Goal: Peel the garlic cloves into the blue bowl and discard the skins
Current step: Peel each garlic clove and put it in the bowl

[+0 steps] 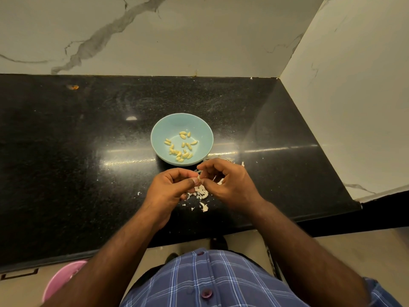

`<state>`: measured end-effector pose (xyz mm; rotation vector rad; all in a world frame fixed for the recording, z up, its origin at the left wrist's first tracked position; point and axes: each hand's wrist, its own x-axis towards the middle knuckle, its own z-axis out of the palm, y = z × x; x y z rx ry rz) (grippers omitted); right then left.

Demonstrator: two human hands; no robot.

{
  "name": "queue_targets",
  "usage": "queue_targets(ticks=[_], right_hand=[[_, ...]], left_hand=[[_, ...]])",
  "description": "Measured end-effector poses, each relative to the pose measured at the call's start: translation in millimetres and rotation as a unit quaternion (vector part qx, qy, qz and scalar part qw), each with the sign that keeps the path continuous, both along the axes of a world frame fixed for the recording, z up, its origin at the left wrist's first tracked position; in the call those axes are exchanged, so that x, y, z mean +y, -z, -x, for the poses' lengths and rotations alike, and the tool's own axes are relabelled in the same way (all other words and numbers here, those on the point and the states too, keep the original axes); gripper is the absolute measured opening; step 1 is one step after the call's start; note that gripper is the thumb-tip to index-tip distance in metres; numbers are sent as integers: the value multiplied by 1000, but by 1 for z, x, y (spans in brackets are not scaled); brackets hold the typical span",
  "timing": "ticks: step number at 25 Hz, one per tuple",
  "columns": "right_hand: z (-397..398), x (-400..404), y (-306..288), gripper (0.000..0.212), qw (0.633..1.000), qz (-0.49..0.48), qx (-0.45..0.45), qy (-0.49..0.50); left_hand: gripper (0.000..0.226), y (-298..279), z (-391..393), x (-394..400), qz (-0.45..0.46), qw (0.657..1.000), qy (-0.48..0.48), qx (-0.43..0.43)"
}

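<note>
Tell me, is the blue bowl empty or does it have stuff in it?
Not empty. The blue bowl stands upright with a scatter of peeled garlic cloves across its bottom, far from full.

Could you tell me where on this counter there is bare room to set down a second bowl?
Bare: the black counter left of the blue bowl, and between it and the back wall. Crowded: garlic skins under both hands, just this side of the bowl.

The person wears a short-sleeved blue cotton shirt checked with white and dark lines (212,278), fastened down the front by round dark purple buttons (207,293). Both forearms are bare, without watch or rings. A dark shoe (218,242) shows below.
</note>
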<state>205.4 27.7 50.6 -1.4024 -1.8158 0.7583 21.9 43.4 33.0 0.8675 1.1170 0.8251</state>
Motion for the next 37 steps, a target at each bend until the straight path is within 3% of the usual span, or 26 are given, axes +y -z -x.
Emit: queue_targets(ticks=[10, 13, 18, 25, 28, 30, 33, 37], right_hand=[[-7, 8, 5, 16, 995, -10, -37, 87], [-12, 10, 5, 17, 992, 24, -75, 95], [-16, 8, 1, 15, 985, 77, -48, 146], [-5, 7, -1, 27, 989, 112, -93, 32], [2, 8, 2, 19, 987, 139, -75, 35], [2, 10, 0, 12, 986, 137, -50, 76], [-3, 14, -3, 10, 983, 141, -9, 121], [-2, 22, -5, 7, 980, 144, 9, 138]], left_hand=[[15, 0, 2, 2, 23, 1000, 1, 2], [12, 1, 3, 3, 26, 1000, 7, 13], [5, 5, 4, 5, -4, 997, 25, 69], [12, 6, -2, 5, -61, 990, 35, 119], [14, 7, -2, 6, -73, 987, 51, 137], [15, 10, -1, 6, -100, 977, 65, 178], [25, 13, 1, 6, -186, 928, 93, 309], [13, 12, 3, 5, -220, 900, 129, 352]])
